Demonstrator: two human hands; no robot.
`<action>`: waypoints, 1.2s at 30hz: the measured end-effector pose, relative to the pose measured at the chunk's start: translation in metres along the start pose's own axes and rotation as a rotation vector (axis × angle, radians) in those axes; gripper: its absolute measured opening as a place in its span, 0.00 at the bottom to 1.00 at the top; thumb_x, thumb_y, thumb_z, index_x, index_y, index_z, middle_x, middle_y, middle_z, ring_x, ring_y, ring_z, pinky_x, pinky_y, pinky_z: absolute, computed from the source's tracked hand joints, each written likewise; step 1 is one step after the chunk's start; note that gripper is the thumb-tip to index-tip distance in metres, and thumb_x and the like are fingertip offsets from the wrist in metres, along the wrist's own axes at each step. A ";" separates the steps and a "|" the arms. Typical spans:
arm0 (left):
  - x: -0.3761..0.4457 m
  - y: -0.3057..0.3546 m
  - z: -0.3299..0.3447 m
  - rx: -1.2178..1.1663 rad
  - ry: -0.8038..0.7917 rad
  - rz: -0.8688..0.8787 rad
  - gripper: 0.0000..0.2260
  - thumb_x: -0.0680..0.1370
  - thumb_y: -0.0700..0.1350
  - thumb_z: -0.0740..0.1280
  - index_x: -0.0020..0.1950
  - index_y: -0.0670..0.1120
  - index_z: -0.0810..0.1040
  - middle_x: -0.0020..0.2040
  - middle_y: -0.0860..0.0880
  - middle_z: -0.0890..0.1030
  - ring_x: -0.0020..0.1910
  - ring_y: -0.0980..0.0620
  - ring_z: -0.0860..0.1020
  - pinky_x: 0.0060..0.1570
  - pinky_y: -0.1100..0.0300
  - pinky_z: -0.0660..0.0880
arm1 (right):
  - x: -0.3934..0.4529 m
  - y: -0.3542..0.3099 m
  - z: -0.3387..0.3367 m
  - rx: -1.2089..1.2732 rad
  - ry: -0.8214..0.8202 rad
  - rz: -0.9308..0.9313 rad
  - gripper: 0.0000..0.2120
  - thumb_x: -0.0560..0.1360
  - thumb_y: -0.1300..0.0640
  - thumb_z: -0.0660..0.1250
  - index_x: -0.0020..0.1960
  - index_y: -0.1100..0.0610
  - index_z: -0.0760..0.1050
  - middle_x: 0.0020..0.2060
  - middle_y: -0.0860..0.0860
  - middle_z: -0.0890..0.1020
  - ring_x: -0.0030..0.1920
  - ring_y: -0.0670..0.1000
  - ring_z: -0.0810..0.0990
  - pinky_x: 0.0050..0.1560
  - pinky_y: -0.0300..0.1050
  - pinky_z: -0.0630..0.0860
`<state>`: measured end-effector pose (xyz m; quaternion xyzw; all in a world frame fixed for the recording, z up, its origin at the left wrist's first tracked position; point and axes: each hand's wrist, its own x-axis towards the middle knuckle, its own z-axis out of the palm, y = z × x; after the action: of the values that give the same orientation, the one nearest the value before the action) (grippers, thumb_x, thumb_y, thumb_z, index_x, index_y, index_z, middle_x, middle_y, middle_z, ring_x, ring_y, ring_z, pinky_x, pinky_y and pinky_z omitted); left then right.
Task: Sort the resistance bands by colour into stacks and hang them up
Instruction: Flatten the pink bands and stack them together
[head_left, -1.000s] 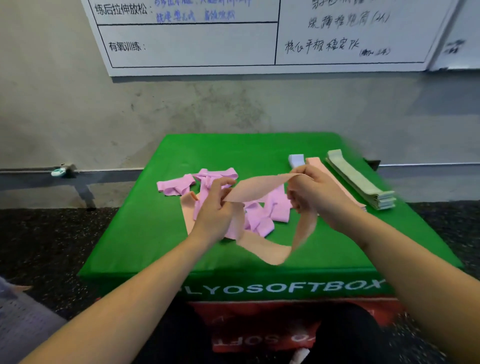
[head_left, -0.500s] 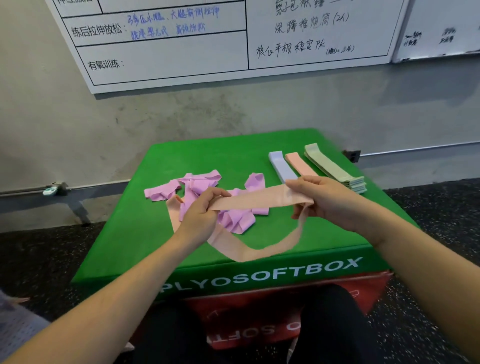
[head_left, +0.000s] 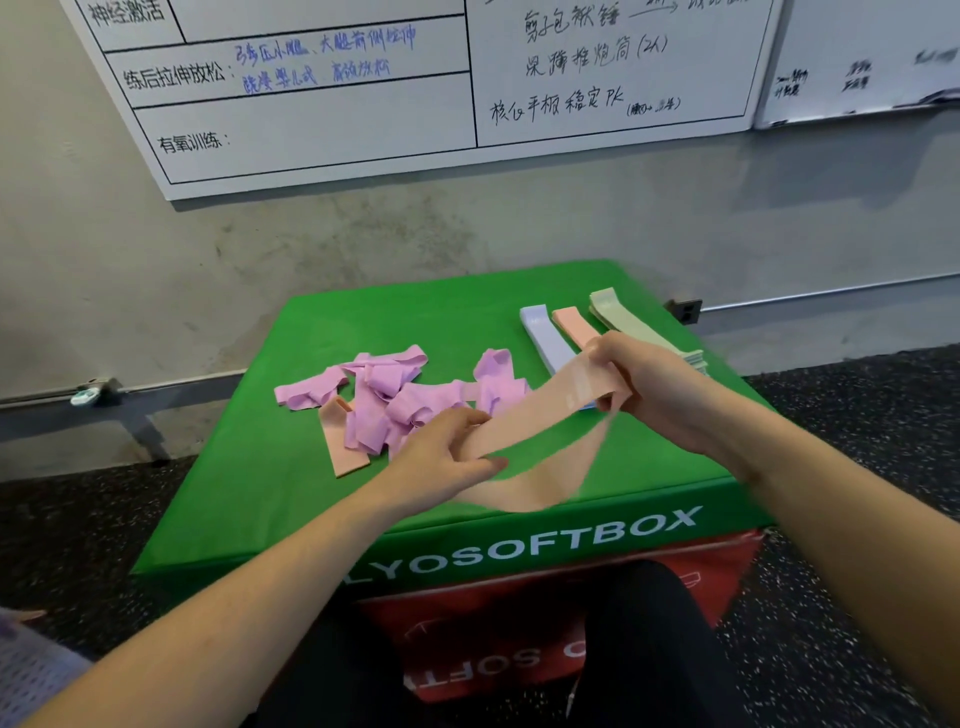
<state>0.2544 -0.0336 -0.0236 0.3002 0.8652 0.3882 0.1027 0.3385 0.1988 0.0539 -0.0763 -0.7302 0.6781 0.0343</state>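
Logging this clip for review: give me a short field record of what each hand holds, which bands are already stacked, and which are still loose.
left hand: grips one end of the peach band
right hand: grips the other end
sorted stacks: lilac stack, peach stack, pale green stack, side by side at far right
loose: pink pile, one flat peach band
surface: green box
hung up: none visible
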 end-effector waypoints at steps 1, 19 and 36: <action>0.001 0.005 0.001 -0.018 -0.046 0.008 0.21 0.74 0.56 0.74 0.63 0.58 0.71 0.58 0.59 0.76 0.55 0.58 0.77 0.55 0.62 0.74 | -0.001 -0.003 0.001 -0.031 -0.005 -0.015 0.06 0.78 0.57 0.56 0.44 0.57 0.69 0.36 0.52 0.71 0.38 0.49 0.67 0.40 0.46 0.64; 0.034 0.109 0.057 -0.700 -0.155 0.101 0.09 0.70 0.51 0.76 0.46 0.50 0.80 0.43 0.54 0.83 0.47 0.53 0.78 0.54 0.56 0.74 | -0.002 -0.001 -0.036 -0.161 -0.214 -0.163 0.12 0.67 0.57 0.60 0.47 0.63 0.73 0.42 0.52 0.72 0.43 0.49 0.70 0.38 0.42 0.67; 0.045 0.106 0.074 -0.555 0.172 0.129 0.10 0.78 0.42 0.71 0.42 0.48 0.71 0.36 0.54 0.72 0.34 0.58 0.68 0.35 0.68 0.66 | 0.006 0.023 -0.059 0.227 0.057 -0.123 0.08 0.67 0.64 0.75 0.44 0.57 0.79 0.38 0.52 0.82 0.40 0.49 0.80 0.43 0.41 0.75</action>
<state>0.2951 0.0931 0.0064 0.2811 0.7106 0.6397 0.0824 0.3431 0.2595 0.0348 -0.0462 -0.6509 0.7504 0.1050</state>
